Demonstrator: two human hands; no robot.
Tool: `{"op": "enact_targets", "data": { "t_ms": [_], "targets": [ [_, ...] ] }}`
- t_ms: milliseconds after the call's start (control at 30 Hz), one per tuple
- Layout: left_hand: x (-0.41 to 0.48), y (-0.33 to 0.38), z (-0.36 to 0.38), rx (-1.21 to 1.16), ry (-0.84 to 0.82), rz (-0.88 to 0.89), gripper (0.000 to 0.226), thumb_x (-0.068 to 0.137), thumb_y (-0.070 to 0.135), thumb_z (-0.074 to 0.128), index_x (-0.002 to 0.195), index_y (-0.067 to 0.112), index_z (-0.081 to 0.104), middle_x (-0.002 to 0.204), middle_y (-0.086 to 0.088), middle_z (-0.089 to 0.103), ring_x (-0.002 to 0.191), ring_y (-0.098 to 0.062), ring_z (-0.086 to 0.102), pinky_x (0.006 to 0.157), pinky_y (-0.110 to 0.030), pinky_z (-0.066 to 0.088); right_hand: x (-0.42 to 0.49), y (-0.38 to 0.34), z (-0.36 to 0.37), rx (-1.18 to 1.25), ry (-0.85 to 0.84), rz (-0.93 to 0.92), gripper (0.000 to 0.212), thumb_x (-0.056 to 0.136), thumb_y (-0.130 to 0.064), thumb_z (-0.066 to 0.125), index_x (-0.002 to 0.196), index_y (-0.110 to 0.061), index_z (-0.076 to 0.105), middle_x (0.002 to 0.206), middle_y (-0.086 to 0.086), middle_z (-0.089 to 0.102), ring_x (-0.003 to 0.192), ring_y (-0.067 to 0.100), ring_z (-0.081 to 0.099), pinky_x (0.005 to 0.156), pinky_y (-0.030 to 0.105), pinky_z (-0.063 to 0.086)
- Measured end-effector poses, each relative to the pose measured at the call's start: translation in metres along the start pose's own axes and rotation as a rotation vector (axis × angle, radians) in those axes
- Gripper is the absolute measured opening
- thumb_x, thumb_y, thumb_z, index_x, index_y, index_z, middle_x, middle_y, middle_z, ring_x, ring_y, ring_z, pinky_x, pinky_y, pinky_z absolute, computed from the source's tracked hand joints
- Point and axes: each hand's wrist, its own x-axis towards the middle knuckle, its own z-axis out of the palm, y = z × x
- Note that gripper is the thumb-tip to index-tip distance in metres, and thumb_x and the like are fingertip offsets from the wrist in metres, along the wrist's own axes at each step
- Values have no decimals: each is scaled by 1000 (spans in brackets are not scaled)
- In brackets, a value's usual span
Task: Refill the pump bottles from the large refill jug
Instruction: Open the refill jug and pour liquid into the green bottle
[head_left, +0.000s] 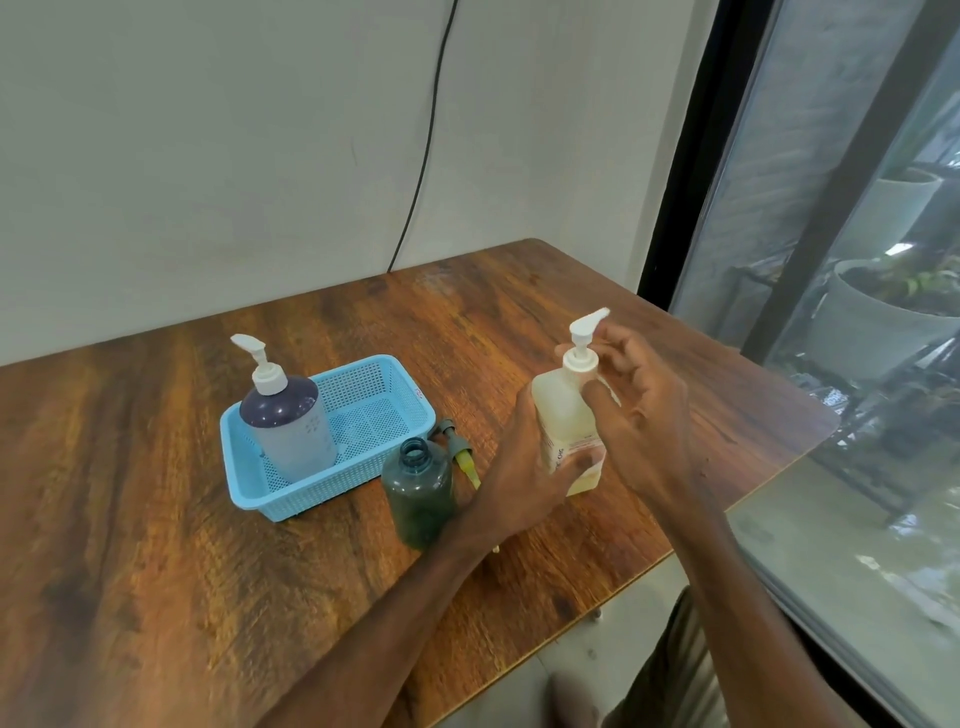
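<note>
— We have the head view and no other. Where do we put the pale bottle (569, 431)?
— Right of the basket (337, 486), well apart from it, upright on the surface (156, 519). The left hand (524, 478) wraps its lower body in a full grip. We read that as bracing the bottle so it won't turn.
— And the right hand (644, 415)?
— Up at the collar (581, 364) under the pump head, thumb against it, fingers curled just behind. The grip is narrow, but we cannot tell whether it has actually caught the collar. We'd judge it is there to unscrew the pump.
— Why that guess?
— The green bottle (418, 493), just beside the basket's near right corner, stands open-necked, with its loose pump (460, 452) lying next to it. That one looks ready for filling.
— The purple bottle (291, 421)?
— Inside the basket at its left end, pump on, so not yet opened. We see no jug anywhere.
</note>
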Motion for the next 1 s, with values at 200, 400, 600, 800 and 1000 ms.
{"op": "enact_targets", "data": {
  "t_ms": [200, 400, 600, 800, 1000],
  "targets": [
    [-1, 5, -1, -5, -15, -10, 89, 92, 38, 78, 153, 49, 14, 151, 20, 42, 131, 7, 48, 92, -6, 47, 3, -1, -2, -64, 66, 9, 51, 78, -29, 88, 122, -23, 62, 114, -14, 67, 106, 6, 65, 90, 32, 57],
    [-1, 2, -1, -40, -12, -2, 84, 93, 34, 79, 152, 43, 20, 148, 13, 46, 131, -4, 53, 86, -4, 51, 1, 2, -6, 38, -19, 7, 52, 90, 4, 66, 135, -18, 53, 123, -8, 71, 117, 2, 65, 94, 28, 57],
    [-2, 7, -2, -36, -30, -13, 86, 94, 36, 76, 154, 48, 15, 148, 22, 43, 131, 8, 49, 92, -7, 51, 2, -2, -4, -38, 10, 50, 50, 80, -30, 86, 123, -24, 62, 117, -18, 68, 108, -2, 65, 89, 18, 54],
    [-1, 3, -2, -32, -23, -40, 87, 92, 36, 79, 156, 40, 20, 146, 14, 49, 130, 0, 54, 87, -9, 53, 7, -10, -6, -15, 104, 38, 38, 82, -27, 84, 117, -16, 72, 107, -14, 73, 95, -2, 69, 79, 16, 56],
    [0, 2, -2, 11, -48, -72, 87, 93, 22, 79, 148, 46, 17, 141, 21, 41, 121, 8, 48, 75, 4, 45, 49, -46, -27, 49, 160, -32, 35, 87, -23, 81, 119, -14, 71, 109, -7, 75, 97, 8, 73, 83, 32, 62]
  ]
}}
